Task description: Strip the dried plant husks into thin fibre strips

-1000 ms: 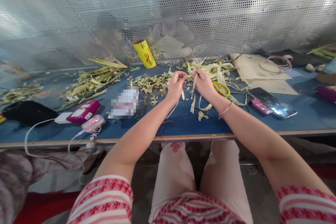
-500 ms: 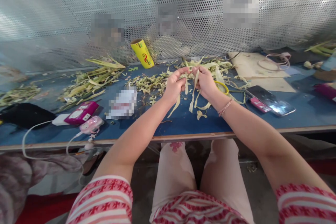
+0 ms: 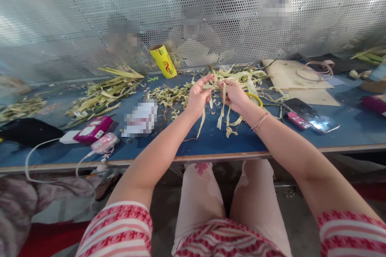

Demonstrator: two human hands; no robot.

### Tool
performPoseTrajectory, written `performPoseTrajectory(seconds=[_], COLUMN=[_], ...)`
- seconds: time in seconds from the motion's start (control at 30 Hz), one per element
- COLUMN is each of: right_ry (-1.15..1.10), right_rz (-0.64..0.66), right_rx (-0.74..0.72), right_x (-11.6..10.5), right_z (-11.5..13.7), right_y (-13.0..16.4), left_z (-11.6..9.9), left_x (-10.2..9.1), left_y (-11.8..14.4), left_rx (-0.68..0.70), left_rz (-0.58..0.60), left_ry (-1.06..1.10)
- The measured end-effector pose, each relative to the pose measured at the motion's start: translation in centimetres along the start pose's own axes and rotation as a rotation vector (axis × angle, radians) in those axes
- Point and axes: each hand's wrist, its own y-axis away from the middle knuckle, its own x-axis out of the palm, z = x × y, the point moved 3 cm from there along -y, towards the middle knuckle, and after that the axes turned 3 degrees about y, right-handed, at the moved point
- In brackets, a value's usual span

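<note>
My left hand [image 3: 197, 96] and my right hand [image 3: 234, 95] are raised close together above the blue table [image 3: 211, 140]. Both pinch pale yellow-green leaf strips [image 3: 222, 108] that hang down between them toward the table. One strip trails from my left hand, several from my right. A heap of the same leaf strips [image 3: 241, 75] lies just behind my hands. Yellow-handled scissors [image 3: 255, 98] lie right of my right hand, partly hidden by it.
A yellow roll [image 3: 163, 61] leans at the back. Leaf piles [image 3: 102, 92] lie to the left, with pink devices [image 3: 92, 128] and white cables. Two phones [image 3: 312, 116] and brown paper [image 3: 295, 76] lie at the right. A perforated metal screen [image 3: 193, 8] closes the far side; people sit behind it.
My hands have lifted from the table and drawn slightly apart. The strips that lay on the table now hang from my fingers.
</note>
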Motion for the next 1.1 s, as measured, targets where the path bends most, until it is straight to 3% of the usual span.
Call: performPoseTrajectory(seconds=[0.33,0.53,0.63,0.87,1.0,1.1], right_ry=[0.053,0.087,0.09,0.066,-0.003,-0.106], right_rz=[0.01,0.053,0.041,0.011,-0.017,0.049], right_rx=[-0.048,0.004,0.024,-0.035,-0.04,0.028], right_x=[-0.4,-0.2,-0.3,-0.8,-1.2,-1.6], right_z=[-0.1,-0.5,-0.6,-0.3,-0.3,-0.3], right_y=[-0.4,-0.3,-0.4,-0.7,-1.3,-1.4], left_z=[-2.3,-2.0,-1.2,0.9,1.3,1.2], left_x=[-0.4,0.1,0.0,-0.8,-1.4,-1.5], left_y=[0.7,0.9,0.5,-0.8,-1.3,-1.3], left_rx=[0.259,0.342,0.278,-0.023,-0.086,-0.094], left_rz=[0.114,0.201,0.154,0.005,-0.088,-0.121], left_ry=[-0.33,-0.442,-0.388,-0.005,0.102,0.098])
